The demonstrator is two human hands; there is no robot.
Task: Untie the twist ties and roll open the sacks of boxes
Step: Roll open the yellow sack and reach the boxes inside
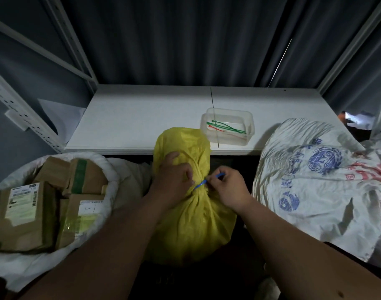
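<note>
A yellow sack point(191, 224) stands in the middle, its neck gathered and bound by a blue tie point(200, 184). My left hand point(173, 177) grips the bunched neck just left of the tie. My right hand point(227, 188) pinches the tie's free end, which sticks out up and to the right. At the left, a white sack point(111, 169) is rolled open and shows several brown cardboard boxes point(25, 215). A white printed sack point(315, 187) at the right is tied shut.
A white table point(142, 118) lies beyond the sacks. On it stands a clear plastic tub point(249, 120) holding several green, red and white ties. Metal shelf uprights point(22, 113) flank the left side, and a dark curtain hangs behind.
</note>
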